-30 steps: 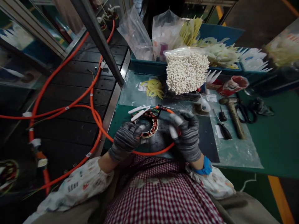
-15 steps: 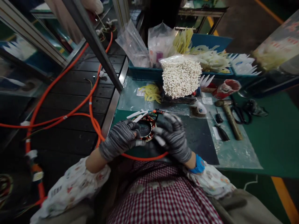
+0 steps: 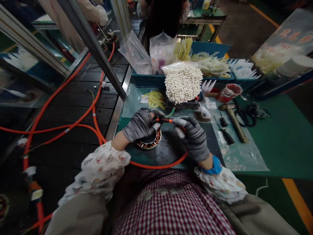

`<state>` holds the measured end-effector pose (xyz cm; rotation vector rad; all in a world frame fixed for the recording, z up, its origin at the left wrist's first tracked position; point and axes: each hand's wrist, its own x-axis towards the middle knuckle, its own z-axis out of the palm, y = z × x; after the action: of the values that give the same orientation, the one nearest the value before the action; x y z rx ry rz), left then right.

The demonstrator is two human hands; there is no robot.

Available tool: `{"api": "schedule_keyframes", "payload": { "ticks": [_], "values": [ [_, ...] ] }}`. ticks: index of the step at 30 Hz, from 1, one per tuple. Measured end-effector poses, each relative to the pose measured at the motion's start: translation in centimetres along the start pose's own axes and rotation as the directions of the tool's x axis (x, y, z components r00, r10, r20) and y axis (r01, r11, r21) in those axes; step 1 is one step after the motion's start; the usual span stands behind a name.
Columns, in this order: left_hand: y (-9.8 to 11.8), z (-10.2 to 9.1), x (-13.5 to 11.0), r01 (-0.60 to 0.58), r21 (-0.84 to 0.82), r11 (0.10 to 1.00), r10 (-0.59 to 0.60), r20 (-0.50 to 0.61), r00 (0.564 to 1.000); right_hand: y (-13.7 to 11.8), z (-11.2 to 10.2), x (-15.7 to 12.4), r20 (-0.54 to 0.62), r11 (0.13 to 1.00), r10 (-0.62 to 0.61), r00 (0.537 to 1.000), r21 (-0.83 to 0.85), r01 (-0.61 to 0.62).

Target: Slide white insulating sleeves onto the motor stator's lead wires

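Both your hands have moved up off the ring since the last shot, and now they're together over the orange-sleeved lead [image 3: 163, 120] at the top of the wound stator [image 3: 149, 141]. Your left hand [image 3: 141, 124], in a grey striped knit glove, has a narrow pinch on that lead, with the fingers closed on it just above the stator. Your right hand [image 3: 194, 138] is right beside it, fingers curled in at the far end of the sleeve, but I can't tell from here if it's really gripping or just touching.

The stator is lying flat on the dark mat [image 3: 171, 153], just below your left hand, with its copper windings showing. The thick orange cable [image 3: 158, 166] runs from under your right hand, loops in front of the stator and goes off over the bench edge to the left.

Past your fingers there's a clear bag of small white parts [image 3: 183, 83] in front of a blue crate [image 3: 210, 49], and yellow ties [image 3: 154, 99] on a plastic sheet. Over to the right you've got a hammer [image 3: 233, 122], scissors [image 3: 244, 117] and a screwdriver [image 3: 227, 136].
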<state>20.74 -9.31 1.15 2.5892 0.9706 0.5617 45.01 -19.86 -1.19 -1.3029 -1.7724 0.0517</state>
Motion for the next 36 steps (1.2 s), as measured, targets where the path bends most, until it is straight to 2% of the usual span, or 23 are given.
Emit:
{"api": "schedule_keyframes", "payload": {
  "ticks": [2, 3, 8, 10, 13, 15, 17, 20, 22, 25, 28, 30, 32, 34, 36],
  "values": [
    [-0.5, -0.1, -0.3, -0.003, -0.159, 0.987, 0.005, 0.012, 1.000, 0.7, 0.4, -0.2, -0.028, 0.998, -0.010, 1.000, -0.068, 0.008],
    [-0.6, 0.1, -0.5, 0.006, -0.181, 0.983, -0.007, -0.001, 1.000, 0.9, 0.7, -0.3, -0.038, 0.996, -0.018, 0.999, -0.085, 0.015],
    [0.5, 1.1, -1.2, 0.046, 0.057, 0.997, -0.037, -0.142, 0.989, 0.4, 0.6, -0.7, -0.081, 0.998, -0.058, 0.995, -0.020, 0.056],
    [0.9, 0.6, -1.4, -0.010, -0.021, 1.000, 0.007, -0.105, 0.994, -0.1, 0.3, -0.8, -0.103, 0.997, -0.071, 0.992, 0.017, 0.073],
    [0.9, -0.5, -0.9, -0.070, -0.261, 0.963, 0.080, 0.031, 0.996, -0.1, 0.2, -0.8, -0.097, 0.997, -0.076, 0.992, 0.002, 0.076],
    [0.9, -0.8, -0.3, -0.019, -0.312, 0.950, 0.058, 0.115, 0.992, 0.3, 0.4, -0.9, -0.081, 0.995, -0.080, 0.993, -0.071, 0.074],
    [0.9, -0.6, 0.1, 0.043, -0.279, 0.959, 0.004, 0.166, 0.986, 0.7, 0.5, -1.5, -0.042, 0.988, -0.092, 0.995, -0.129, 0.086],
    [0.9, -0.1, 0.2, 0.071, -0.293, 0.953, -0.024, 0.162, 0.987, 0.8, 0.4, -3.4, -0.004, 0.982, -0.066, 0.998, -0.176, 0.064],
    [1.0, 0.1, 0.0, 0.068, -0.338, 0.939, -0.020, 0.143, 0.990, 0.6, 0.4, -5.0, -0.024, 0.974, -0.029, 0.999, -0.226, 0.023],
    [0.8, -0.3, -0.2, 0.071, -0.379, 0.923, -0.016, 0.146, 0.989, 0.5, 0.5, -6.9, -0.045, 0.950, -0.023, 0.999, -0.313, 0.008],
    [0.7, -0.9, 0.0, 0.082, -0.392, 0.916, -0.018, 0.165, 0.986, 0.6, 0.7, -7.7, -0.046, 0.935, -0.033, 0.998, -0.354, 0.014],
    [0.8, -1.0, -0.1, 0.071, -0.362, 0.930, -0.011, 0.167, 0.986, 0.7, 0.6, -7.7, -0.037, 0.941, -0.018, 0.999, -0.340, 0.004],
    [1.5, -0.8, -0.6, 0.023, -0.230, 0.973, 0.003, 0.111, 0.994, 0.7, 0.3, -7.6, -0.014, 0.968, 0.020, 1.000, -0.251, -0.023],
    [2.8, 0.0, -1.7, -0.075, -0.034, 0.997, 0.076, 0.031, 0.997, 0.6, -0.1, -7.5, 0.020, 0.993, 0.085, 0.996, -0.079, -0.083],
    [4.2, 1.3, -3.3, -0.187, 0.129, 0.974, 0.191, -0.021, 0.981, 0.2, -0.4, -7.4, 0.068, 0.978, 0.176, 0.982, 0.102, -0.182]
  ]
}}
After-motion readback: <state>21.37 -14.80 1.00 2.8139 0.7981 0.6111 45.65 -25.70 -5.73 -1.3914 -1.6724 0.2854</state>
